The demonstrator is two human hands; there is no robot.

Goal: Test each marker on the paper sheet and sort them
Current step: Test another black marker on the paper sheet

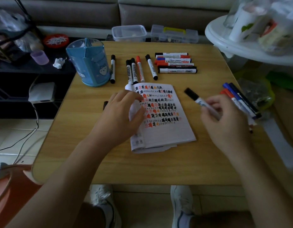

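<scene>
A paper sheet point(165, 129) covered in red and black test scribbles lies mid-table. My left hand point(119, 116) rests on its left edge, fingers spread, pressing the page down. My right hand point(224, 119) holds a capped black marker point(194, 96) just right of the sheet, cap pointing up-left. Several markers point(139, 68) lie side by side beyond the sheet. A stacked group of thick markers point(175, 63) lies at the back right. Blue and red markers point(239, 99) lie at the right edge, beside my right hand.
A blue divided pen holder point(88, 63) stands at the back left of the wooden table point(142, 168). Clear plastic boxes point(129, 32) sit behind the table. A white round stand point(241, 41) crowds the right rear corner. Something dark point(105, 104) peeks out beside my left hand.
</scene>
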